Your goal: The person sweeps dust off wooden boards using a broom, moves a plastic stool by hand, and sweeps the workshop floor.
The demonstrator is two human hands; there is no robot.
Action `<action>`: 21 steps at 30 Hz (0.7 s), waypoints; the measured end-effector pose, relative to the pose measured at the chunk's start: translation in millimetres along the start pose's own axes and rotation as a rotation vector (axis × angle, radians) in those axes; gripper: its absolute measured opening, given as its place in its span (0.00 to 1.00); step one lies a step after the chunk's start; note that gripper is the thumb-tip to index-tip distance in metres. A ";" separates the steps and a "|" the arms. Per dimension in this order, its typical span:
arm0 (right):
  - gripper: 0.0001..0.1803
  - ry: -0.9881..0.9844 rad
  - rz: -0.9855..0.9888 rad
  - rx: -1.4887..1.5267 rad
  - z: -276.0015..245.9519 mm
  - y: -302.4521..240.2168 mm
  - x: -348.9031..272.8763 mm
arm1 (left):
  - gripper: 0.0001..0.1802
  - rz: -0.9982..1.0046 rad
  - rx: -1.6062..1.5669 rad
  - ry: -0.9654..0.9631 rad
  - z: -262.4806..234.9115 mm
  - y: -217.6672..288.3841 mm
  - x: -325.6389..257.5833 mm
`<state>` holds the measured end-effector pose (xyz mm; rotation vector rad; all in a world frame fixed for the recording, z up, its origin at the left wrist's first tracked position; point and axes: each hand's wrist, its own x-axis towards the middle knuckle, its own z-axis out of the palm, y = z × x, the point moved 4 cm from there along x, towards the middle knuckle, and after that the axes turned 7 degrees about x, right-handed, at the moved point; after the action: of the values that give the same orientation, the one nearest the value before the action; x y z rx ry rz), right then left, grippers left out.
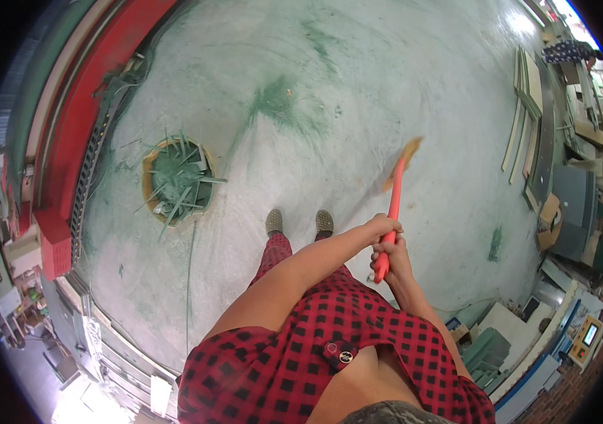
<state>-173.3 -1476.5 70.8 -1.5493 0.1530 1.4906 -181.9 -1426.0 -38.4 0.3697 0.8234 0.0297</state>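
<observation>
Both my hands grip the red handle of a broom (395, 194) held in front of me and to the right. My left hand (383, 227) is wrapped round the handle farther along, toward the bristles. Just nearer to me, my right hand (395, 258) closes round it close to the handle's end. The yellow-brown bristles (406, 157) reach out over the pale floor; whether they touch it I cannot tell. Green dust (277, 102) lies in a smeared patch ahead. To the left stands a round yellow-rimmed container (147, 178) filled with green strips and scraps.
A long red machine (82, 106) with a dark chain track runs along the left. Boards (520, 120) lie at the right, near a cardboard box (549, 219) and a grey cabinet (571, 205). A control panel (587, 339) sits at the lower right. Another person's patterned sleeve (569, 51) shows at the far right.
</observation>
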 end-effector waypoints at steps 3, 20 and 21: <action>0.20 -0.132 0.178 0.208 -7.2 7.6 38.1 | 0.10 -0.105 -0.157 -0.047 -14.4 -20.4 18.5; 0.33 -0.529 0.230 0.086 148.4 24.0 95.9 | 0.07 0.315 0.138 0.628 -198.7 99.2 -60.7; 0.35 -0.529 0.228 0.069 143.7 17.8 95.8 | 0.07 0.310 0.156 0.610 -187.8 101.4 -57.3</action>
<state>-263.3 -1341.5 9.3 -1.0629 0.0703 2.0027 -344.7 -1282.6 -80.3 0.6497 1.3672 0.3841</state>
